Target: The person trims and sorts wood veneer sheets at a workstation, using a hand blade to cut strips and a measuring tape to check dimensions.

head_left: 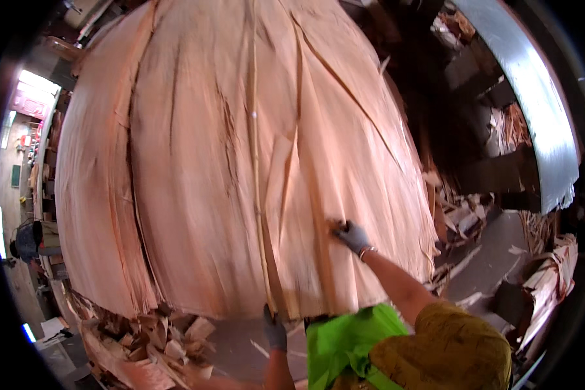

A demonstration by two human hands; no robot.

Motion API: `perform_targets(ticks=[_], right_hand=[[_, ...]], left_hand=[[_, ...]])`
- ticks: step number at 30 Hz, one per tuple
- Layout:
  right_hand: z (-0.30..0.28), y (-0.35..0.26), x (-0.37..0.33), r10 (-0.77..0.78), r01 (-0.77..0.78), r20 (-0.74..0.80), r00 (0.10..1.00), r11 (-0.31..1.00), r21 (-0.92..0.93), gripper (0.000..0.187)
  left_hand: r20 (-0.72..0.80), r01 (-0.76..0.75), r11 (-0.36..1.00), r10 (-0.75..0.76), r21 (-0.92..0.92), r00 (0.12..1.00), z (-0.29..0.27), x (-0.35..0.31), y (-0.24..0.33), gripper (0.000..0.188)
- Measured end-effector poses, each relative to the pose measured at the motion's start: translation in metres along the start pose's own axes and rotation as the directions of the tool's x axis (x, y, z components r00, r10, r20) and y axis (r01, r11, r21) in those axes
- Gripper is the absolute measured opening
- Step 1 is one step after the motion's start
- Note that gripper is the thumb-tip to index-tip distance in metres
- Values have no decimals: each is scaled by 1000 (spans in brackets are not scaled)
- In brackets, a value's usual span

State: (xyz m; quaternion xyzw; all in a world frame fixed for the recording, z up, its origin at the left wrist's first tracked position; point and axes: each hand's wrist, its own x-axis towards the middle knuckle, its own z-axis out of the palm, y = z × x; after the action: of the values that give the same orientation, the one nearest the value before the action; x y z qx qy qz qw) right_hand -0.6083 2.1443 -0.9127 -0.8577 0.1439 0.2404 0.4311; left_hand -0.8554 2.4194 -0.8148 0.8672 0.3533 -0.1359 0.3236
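Note:
A large stack of thin, pinkish-tan wood veneer sheets [195,162] spreads out before me, its top wavy, with long folds and splits. Down its middle runs a narrow yellowish strip [256,169], reaching the near edge. My left hand [275,331], in a dark grey glove, is at that edge beside the strip's end; its fingers appear closed on the sheet's edge, partly hidden. Farther right, my right hand [352,236], also gloved, is over the veneer next to a raised fold, fingers apart and somewhat blurred, with nothing seen in them.
Broken veneer scraps [169,341] lie on the floor at the near left, and more veneer scraps [461,218] lie at the right. A long metal beam [533,97] runs along the right side. At the far left, a person [29,242] is visible.

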Motion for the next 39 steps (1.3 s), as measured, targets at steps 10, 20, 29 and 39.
perform_targets(ticks=[10,20,29,39], right_hand=[[-6,-93,-63,-281,310,-187,941,939,148,52],[-11,-218,-102,-518,528,-108,849,820,222,71],[181,-353,-64,-590,667,325,739,710,-227,64],[251,-291,-54,-427,366,614,664,902,230,54]], left_hand=[[-105,-94,880,51,-466,993,-4,-15,-109,51],[16,-149,988,150,-42,989,-54,10,-118,51],[-143,-328,910,301,-253,943,62,-21,-142,26],[253,67,778,120,-624,960,-20,-59,-103,11]])
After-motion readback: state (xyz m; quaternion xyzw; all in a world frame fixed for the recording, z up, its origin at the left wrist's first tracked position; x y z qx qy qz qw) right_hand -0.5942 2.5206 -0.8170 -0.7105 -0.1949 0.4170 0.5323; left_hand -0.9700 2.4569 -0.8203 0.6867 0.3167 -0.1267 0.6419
